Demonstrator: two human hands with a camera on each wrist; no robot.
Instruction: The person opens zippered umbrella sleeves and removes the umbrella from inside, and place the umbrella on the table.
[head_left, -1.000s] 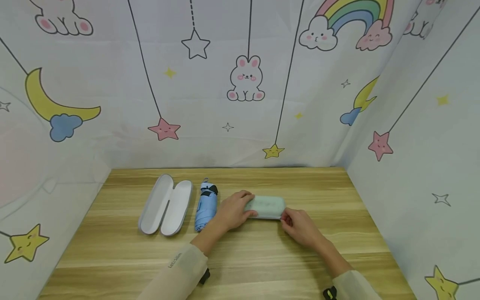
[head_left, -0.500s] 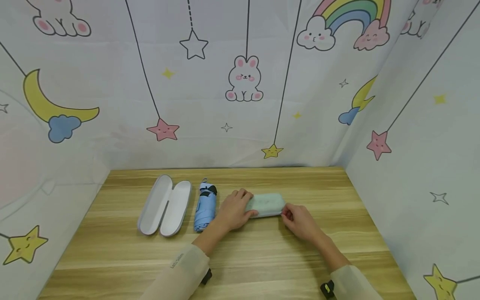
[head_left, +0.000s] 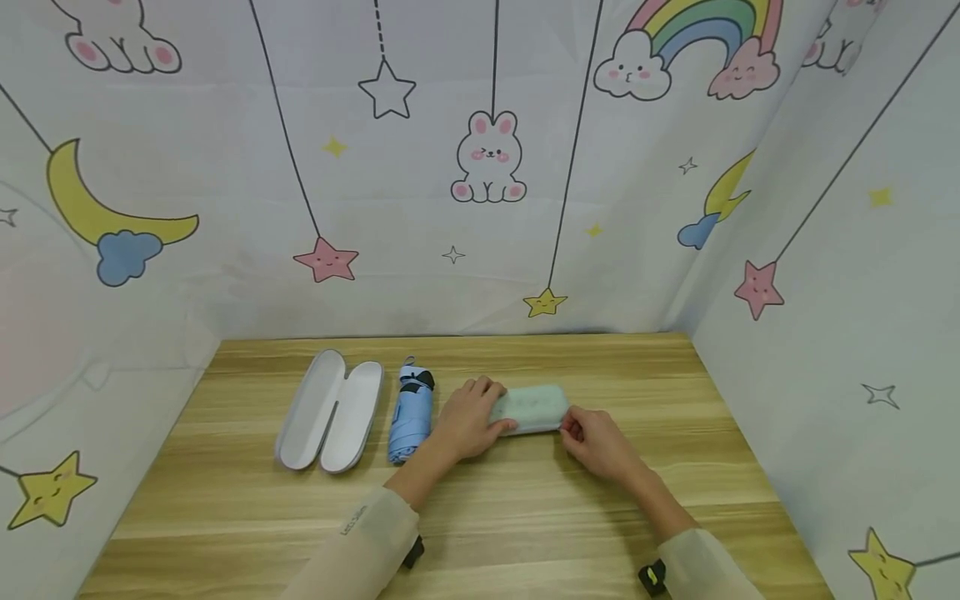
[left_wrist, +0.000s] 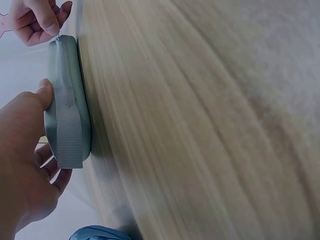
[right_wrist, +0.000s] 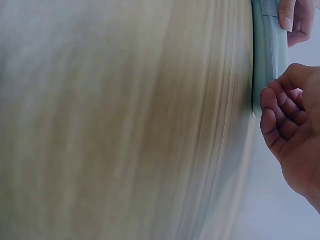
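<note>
A pale green zippered case lies lengthwise on the wooden table. My left hand grips its left end, the thumb on the near side and the fingers over the top and far side. At the opposite end, my right hand pinches the small zipper pull between thumb and curled forefinger. A ribbed grey fabric strip runs along the case's side in the left wrist view. The zip looks closed along the side that shows. From the right wrist, the right hand's other fingers are seen curled beside the case end.
Left of the case lies a folded blue umbrella, close to the left wrist. Further left, a white-lined glasses case lies open. A printed cloth hangs behind the table and along both sides.
The right end of the green case has swung slightly away from me, and my right hand has shifted a little with it. My left hand keeps its hold.
</note>
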